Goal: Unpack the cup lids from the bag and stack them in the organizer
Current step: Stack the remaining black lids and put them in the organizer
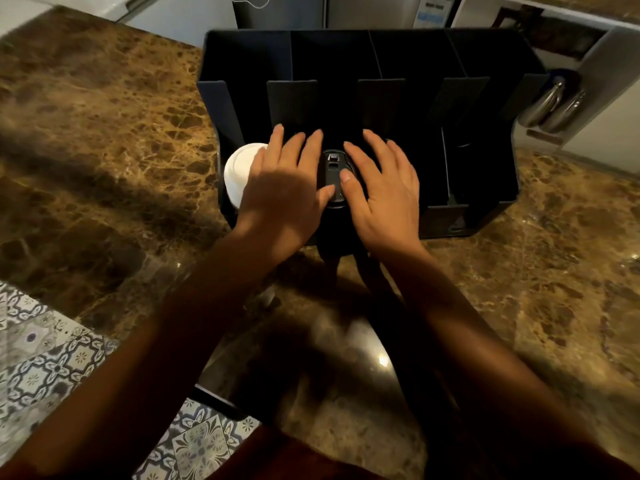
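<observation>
A stack of black cup lids [335, 178] sits in the second compartment from the left of the black organizer [485, 209], at its near, open front; only the top lid shows, with its sip tab pointing far. Both hands lie over it. The left hand [284, 188] rests flat with fingers straight and slightly spread, its thumb tip touching the lid's left edge. The right hand [384, 192] is likewise flat, fingers spread and reaching toward the far dividers, its thumb laid on the lid's right side. Neither hand curls round anything; they seem to be pressing or steadying the stack.

Just left, in the leftmost compartment, a stack of white lids [240, 171] stands partly hidden under the left hand. The two compartments to the right look dark; whether they hold anything cannot be told.

The organizer stands on a brown marble counter [104, 140]. No bag is in view, so how many lids remain to unpack cannot be judged. With two stacks already in place and the hands settling the black one, the task looks well along, perhaps near its end. Patterned floor tiles [52, 358] show at the near left.
</observation>
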A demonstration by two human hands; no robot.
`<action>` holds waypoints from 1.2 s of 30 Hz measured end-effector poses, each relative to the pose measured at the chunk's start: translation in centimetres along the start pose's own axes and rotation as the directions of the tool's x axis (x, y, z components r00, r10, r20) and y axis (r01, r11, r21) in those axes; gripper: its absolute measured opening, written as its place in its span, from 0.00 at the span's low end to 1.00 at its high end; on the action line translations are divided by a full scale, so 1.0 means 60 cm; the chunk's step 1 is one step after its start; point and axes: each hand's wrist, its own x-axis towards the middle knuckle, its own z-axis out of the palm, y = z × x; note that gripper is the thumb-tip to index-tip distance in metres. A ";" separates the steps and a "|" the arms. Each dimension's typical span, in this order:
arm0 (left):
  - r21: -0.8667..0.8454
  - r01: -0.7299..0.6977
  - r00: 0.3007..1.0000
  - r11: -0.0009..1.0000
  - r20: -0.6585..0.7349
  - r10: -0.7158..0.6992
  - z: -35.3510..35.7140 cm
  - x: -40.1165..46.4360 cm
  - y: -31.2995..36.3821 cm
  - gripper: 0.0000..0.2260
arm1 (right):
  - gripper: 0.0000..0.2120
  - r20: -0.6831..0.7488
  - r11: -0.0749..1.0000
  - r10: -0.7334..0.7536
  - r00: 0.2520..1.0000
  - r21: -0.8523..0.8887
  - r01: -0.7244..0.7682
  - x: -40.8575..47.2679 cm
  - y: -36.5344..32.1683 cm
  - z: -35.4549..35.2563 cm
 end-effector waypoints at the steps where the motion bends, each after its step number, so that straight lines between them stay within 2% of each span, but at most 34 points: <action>1: 0.006 -0.025 1.000 1.000 -0.011 0.025 0.000 0.001 0.001 0.31 | 0.22 -0.018 1.000 0.006 1.000 -0.030 -0.006 -0.002 0.002 0.002; 3: 0.018 -0.057 0.998 0.998 -0.020 0.058 0.002 0.004 0.003 0.28 | 0.21 -0.063 0.998 0.050 0.997 -0.037 -0.052 -0.004 0.008 0.002; 5: 0.028 -0.063 0.998 0.998 -0.010 0.063 0.004 0.007 0.001 0.27 | 0.21 -0.064 0.993 0.116 0.991 0.036 -0.114 -0.006 0.010 -0.001; 8: 0.065 -0.060 0.998 0.996 -0.005 0.061 0.009 0.007 -0.002 0.28 | 0.20 -0.050 0.989 0.093 0.994 0.116 -0.087 -0.006 0.006 -0.005; 13: 0.097 -0.039 0.998 0.994 -0.049 0.044 0.014 0.007 -0.004 0.29 | 0.23 0.021 0.999 0.038 0.999 0.023 -0.039 -0.008 0.001 -0.012; 19: 0.095 -0.059 0.995 0.994 -0.079 0.067 0.015 0.011 -0.011 0.29 | 0.24 0.057 0.996 0.072 0.996 -0.055 -0.069 -0.014 0.002 -0.012; 36: -0.060 -0.083 0.961 0.995 -0.268 0.064 -0.016 -0.010 0.005 0.30 | 0.27 -0.041 0.966 0.009 0.999 0.258 0.002 -0.043 0.013 -0.057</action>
